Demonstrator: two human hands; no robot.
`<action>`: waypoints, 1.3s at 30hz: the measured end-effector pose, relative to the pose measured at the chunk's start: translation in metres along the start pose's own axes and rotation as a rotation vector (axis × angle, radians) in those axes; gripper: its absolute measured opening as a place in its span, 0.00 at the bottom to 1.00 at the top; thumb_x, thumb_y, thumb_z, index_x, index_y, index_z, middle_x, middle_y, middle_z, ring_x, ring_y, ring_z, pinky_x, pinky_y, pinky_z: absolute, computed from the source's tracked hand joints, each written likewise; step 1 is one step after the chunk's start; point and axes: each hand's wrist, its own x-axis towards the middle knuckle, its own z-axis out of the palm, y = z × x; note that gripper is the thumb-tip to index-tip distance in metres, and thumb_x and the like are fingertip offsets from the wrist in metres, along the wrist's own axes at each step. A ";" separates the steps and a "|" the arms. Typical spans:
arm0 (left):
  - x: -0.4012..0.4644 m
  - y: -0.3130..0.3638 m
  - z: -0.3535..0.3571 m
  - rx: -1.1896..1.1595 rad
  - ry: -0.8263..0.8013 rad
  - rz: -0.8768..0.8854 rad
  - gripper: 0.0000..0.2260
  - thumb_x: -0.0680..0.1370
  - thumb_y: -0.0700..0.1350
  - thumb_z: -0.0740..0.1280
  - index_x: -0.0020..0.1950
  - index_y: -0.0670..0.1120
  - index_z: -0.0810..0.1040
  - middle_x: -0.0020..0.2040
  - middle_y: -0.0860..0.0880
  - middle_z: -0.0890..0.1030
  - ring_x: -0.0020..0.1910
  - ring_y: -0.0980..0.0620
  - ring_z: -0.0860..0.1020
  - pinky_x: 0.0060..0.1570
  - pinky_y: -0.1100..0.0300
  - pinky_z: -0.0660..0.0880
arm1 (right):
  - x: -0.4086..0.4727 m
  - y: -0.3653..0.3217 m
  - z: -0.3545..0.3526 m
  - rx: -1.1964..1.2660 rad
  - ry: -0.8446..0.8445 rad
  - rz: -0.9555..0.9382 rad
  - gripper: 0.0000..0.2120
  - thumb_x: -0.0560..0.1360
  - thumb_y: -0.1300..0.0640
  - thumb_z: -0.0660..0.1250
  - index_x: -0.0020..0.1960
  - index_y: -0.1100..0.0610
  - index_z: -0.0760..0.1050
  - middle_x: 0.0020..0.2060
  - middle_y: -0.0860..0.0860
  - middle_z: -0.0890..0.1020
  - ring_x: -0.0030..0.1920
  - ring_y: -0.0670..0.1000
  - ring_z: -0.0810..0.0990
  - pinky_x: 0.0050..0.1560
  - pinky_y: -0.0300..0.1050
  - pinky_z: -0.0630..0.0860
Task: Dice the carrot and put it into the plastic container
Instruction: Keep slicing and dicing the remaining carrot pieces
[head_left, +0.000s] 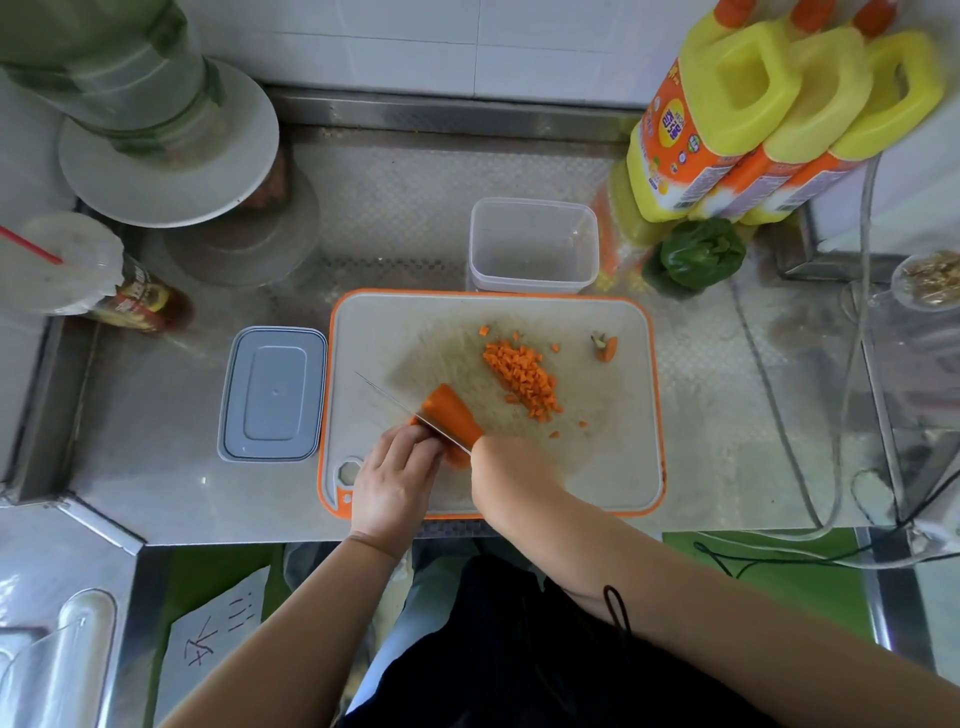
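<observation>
1. The left hand (397, 475) has its fingers curled over the near end of the carrot piece (451, 415), pressing it down on the near-left part of the cutting board (613, 467).
2. The right hand (506, 467) grips the knife (410, 410) by its handle, which the hand hides; the blade runs lengthwise over the carrot piece, its tip pointing to the board's left edge.
3. The pile of diced carrot (522, 379) lies at the board's middle, just beyond the carrot piece, with a few stray cubes around it.
4. The cut-off carrot top (605, 347) sits near the board's far-right corner.
5. The plastic container (533, 247), with nothing visible inside, stands just beyond the board's far edge.
6. The grey lid (272, 393) lies flat just left of the board.
7. A green pepper (696, 257) and three yellow bottles (769, 114) stand beyond the board's far-right corner.
</observation>
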 end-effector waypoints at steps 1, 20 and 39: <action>0.000 0.000 0.000 0.002 -0.002 -0.002 0.05 0.78 0.42 0.65 0.48 0.42 0.80 0.50 0.45 0.80 0.52 0.43 0.76 0.45 0.50 0.78 | 0.000 0.000 0.001 0.028 0.018 0.011 0.10 0.76 0.65 0.62 0.57 0.60 0.74 0.42 0.55 0.77 0.47 0.56 0.80 0.43 0.46 0.73; -0.001 -0.001 0.001 -0.005 -0.028 0.018 0.07 0.79 0.43 0.64 0.49 0.42 0.81 0.50 0.44 0.80 0.52 0.43 0.75 0.50 0.51 0.75 | -0.012 0.011 -0.002 0.097 0.021 -0.043 0.10 0.78 0.66 0.60 0.57 0.62 0.74 0.48 0.56 0.79 0.48 0.57 0.79 0.41 0.45 0.70; -0.001 -0.003 0.002 -0.001 -0.013 0.067 0.06 0.77 0.40 0.68 0.53 0.44 0.76 0.51 0.45 0.78 0.53 0.43 0.75 0.54 0.52 0.74 | -0.011 0.025 0.019 0.164 -0.001 -0.008 0.13 0.75 0.72 0.61 0.58 0.64 0.74 0.50 0.58 0.81 0.50 0.59 0.80 0.44 0.48 0.75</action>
